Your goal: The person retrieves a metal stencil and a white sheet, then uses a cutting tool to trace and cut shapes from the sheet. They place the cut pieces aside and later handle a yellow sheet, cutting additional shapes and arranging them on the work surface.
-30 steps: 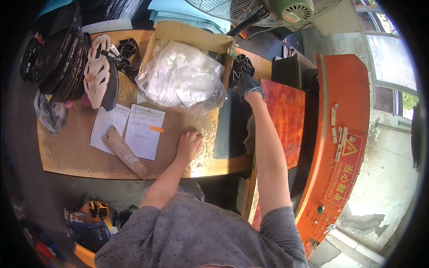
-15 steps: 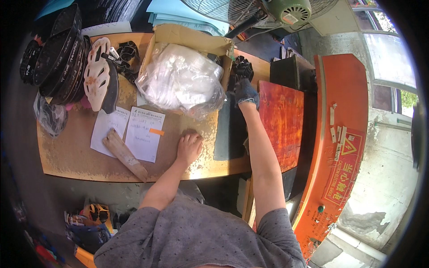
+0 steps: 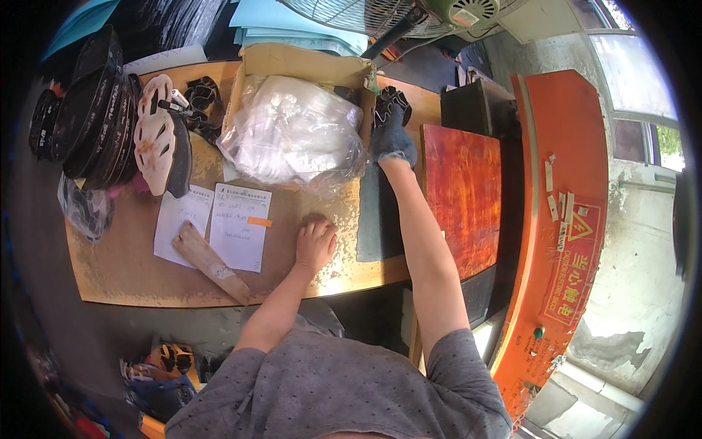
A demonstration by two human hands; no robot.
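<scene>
Grip unclear: gloved R hand [image 3: 395, 143] at blk ruffled pieces [image 3: 393, 101], just R of carton [image 3: 307, 62]; can't tell if closed. L hand [image 3: 317, 245] palm-down, nearside of carton, holding nothing. Prob. best pinched lightly, w/o crushing.

The head camera looks steeply down from above the person's grey shirt [image 3: 336, 380] and faces forward across the worktop [image 3: 124, 256], at close range; its wide fisheye field reaches a fan [image 3: 464, 13] at the top edge.
</scene>
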